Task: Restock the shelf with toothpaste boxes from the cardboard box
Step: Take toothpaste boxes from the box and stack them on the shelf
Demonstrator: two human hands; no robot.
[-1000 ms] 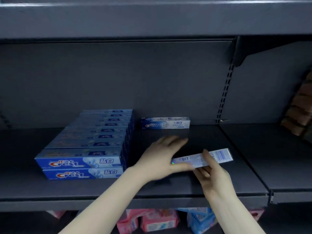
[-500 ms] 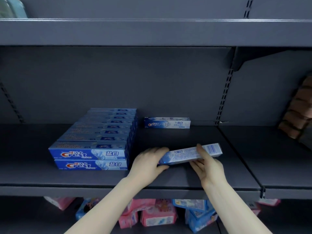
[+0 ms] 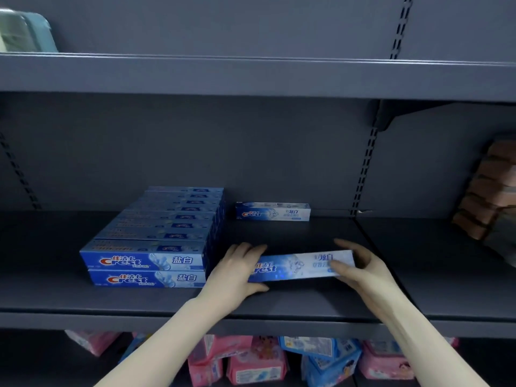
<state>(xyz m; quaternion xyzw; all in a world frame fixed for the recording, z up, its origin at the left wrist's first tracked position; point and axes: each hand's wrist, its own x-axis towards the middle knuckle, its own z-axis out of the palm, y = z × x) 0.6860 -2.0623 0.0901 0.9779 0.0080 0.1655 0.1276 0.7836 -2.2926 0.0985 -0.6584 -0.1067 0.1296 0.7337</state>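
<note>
- Both hands grip one toothpaste box [image 3: 300,266] near the shelf [image 3: 167,303] front edge: left hand [image 3: 234,275] curled round its left end, right hand [image 3: 360,268] pinching its right end.
- Stacked toothpaste boxes [image 3: 156,247] sit just left of it.
- A lone box [image 3: 273,211] stands at the back edge.
- Pink packets [image 3: 251,364] lie on the lower level.

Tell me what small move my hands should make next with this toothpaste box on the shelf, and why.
Probably slide the held toothpaste box straight back toward the lone box at the rear. The left hand and right hand grip its two ends, front face outward, near the shelf's front edge. Bare shelf lies between it and the lone box, right of the blue stack.
</note>
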